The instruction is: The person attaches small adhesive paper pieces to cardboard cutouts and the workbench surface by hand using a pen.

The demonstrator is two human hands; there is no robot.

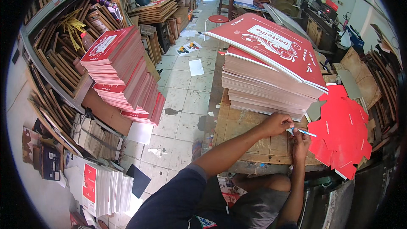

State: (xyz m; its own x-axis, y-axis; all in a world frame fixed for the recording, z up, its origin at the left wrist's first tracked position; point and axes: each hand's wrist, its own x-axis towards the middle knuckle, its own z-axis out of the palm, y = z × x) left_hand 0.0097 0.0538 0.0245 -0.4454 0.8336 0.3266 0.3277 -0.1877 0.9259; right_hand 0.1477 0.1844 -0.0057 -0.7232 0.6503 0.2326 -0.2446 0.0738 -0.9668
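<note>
Over the near right part of the wooden table, my two hands meet at a slim blue-and-white tool (307,133), like a pen or a small cutter; its exact kind is too small to tell. My right hand (301,143) is closed round it, with the pale end pointing right. At its other end the fingers of my left hand (277,124) are pinched together. Just beyond stands a tall stack of flat printed cardboard sheets (263,82), topped by red sheets (280,46) lying askew. Right of my hands lie red die-cut cardboard pieces (341,129).
The wooden worktable (250,131) has worn edges. Across the tiled floor (186,114) at left rises a stack of red printed cardboard (123,72), beside a rack (63,46) of wooden boards. Below it stand white-and-red bundles (106,186). A red stool (218,19) is farther back.
</note>
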